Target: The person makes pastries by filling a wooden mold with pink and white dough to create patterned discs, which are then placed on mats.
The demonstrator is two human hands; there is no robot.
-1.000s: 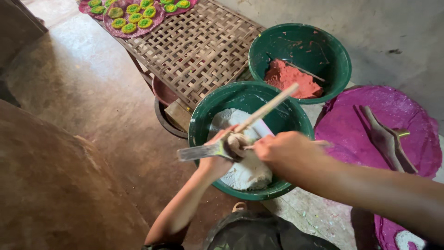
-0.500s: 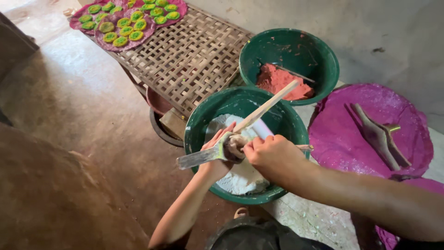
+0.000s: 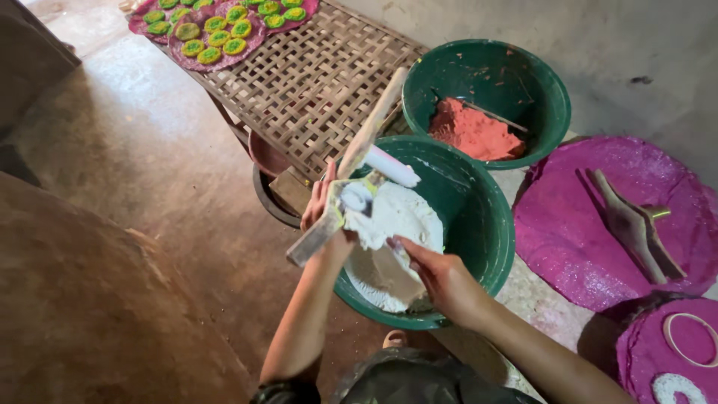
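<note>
My left hand [image 3: 319, 206] grips a wooden press tool [image 3: 351, 168] with two long handles, held tilted above a green basin [image 3: 479, 224] of white dough [image 3: 393, 251]. A white roll of dough [image 3: 390, 166] sticks out of the tool's middle. My right hand [image 3: 441, 278] reaches down into the basin, its fingers on the white dough. A second green basin [image 3: 523, 90] behind holds red-orange dough [image 3: 471, 131].
A woven bamboo rack [image 3: 299, 82] stands behind the basins, with magenta mats carrying several green and yellow discs [image 3: 213, 34] at its far end. A magenta round mat [image 3: 591, 224] at right bears another wooden tool [image 3: 632, 224]. A smaller magenta mat [image 3: 673, 352] lies below it.
My right hand let go of the tool's handle and dropped into the white dough. My left hand raised the tool, now showing a white roll at its middle.
</note>
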